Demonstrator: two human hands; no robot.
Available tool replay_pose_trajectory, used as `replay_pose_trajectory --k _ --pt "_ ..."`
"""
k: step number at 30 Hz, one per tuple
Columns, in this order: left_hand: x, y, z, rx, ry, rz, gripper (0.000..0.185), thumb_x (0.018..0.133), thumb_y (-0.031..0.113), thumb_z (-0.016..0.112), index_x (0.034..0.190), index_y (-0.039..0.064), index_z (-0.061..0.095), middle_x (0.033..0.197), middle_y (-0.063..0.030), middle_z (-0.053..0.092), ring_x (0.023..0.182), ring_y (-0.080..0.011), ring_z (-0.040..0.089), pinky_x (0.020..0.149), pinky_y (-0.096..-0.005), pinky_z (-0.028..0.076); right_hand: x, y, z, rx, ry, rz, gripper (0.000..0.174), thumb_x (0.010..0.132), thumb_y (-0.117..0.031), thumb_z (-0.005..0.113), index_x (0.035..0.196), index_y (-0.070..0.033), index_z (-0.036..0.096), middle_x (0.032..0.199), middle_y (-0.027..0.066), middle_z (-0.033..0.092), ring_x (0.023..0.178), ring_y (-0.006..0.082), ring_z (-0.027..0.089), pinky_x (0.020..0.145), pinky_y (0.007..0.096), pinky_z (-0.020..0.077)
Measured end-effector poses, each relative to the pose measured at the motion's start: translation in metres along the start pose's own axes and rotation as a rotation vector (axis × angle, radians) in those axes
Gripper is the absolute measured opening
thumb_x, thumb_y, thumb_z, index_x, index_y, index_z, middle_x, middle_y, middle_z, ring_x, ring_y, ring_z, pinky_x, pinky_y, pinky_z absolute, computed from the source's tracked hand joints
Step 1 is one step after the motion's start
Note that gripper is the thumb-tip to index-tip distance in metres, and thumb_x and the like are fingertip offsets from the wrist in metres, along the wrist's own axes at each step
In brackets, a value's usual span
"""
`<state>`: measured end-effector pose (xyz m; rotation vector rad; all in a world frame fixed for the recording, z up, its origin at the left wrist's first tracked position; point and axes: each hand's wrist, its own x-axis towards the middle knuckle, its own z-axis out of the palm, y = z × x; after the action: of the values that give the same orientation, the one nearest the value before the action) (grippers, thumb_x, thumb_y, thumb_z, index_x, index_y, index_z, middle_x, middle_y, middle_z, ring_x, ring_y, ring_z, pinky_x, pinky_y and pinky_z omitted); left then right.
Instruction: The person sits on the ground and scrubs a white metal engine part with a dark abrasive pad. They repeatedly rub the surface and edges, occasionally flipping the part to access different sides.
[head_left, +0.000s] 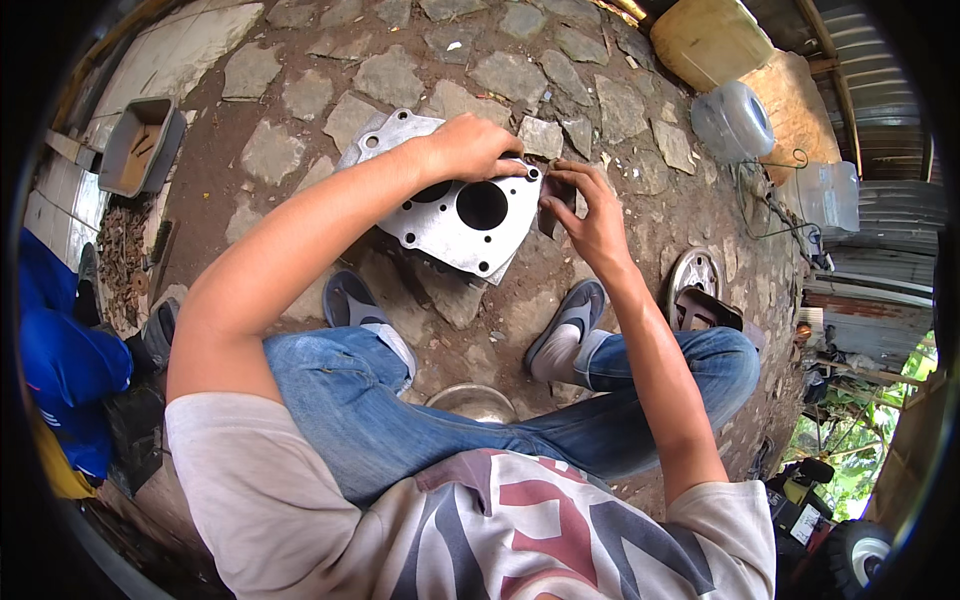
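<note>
A silver cast-metal housing (457, 236) with large round bores and several bolt holes lies on the stone-and-dirt ground before my feet. Over its far edge curls my left hand (472, 146), its thumb on the flat face near the right-hand corner hole; part of one bore is hidden beneath the wrist. Just off that corner, my right hand (589, 206) pinches a thin dark brown sheet (549, 219), possibly sandpaper, between thumb and fingers. The sheet sits close along the housing's right edge; I cannot tell whether they touch.
Beside my right knee lie a round metal plate (691, 274) and a dark metal part (705, 309). A metal bowl (472, 401) sits between my legs. At left are a grey tray (142, 146) and a person in blue clothing (67, 345). A plastic water jug (731, 120) stands far right.
</note>
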<state>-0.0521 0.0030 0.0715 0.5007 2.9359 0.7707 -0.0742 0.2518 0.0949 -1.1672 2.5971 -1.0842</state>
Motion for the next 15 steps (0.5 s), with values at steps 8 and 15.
replay_pose_trajectory --k 8,15 --pt "-0.002 0.006 -0.005 0.002 -0.017 -0.020 0.044 0.093 0.052 0.061 0.112 0.014 0.073 0.099 -0.0173 0.074 0.096 -0.0376 0.070 0.088 -0.0478 0.054 -0.021 0.000 0.009 -0.351 -0.035 -0.134 0.042 0.095 -0.026 0.065 0.133 -0.007 0.063 0.142 0.0093 0.058 0.139 0.0295 0.046 0.113 0.0526 0.0355" --pt "-0.002 0.006 -0.007 -0.010 -0.013 -0.005 0.041 0.094 0.048 0.062 0.111 0.013 0.073 0.097 -0.0177 0.074 0.096 -0.0382 0.069 0.088 -0.0478 0.053 -0.012 -0.028 0.008 -0.536 -0.125 -0.048 0.047 0.101 -0.032 0.054 0.138 -0.004 0.056 0.146 0.0129 0.053 0.142 0.0321 0.041 0.113 0.0569 0.0332"
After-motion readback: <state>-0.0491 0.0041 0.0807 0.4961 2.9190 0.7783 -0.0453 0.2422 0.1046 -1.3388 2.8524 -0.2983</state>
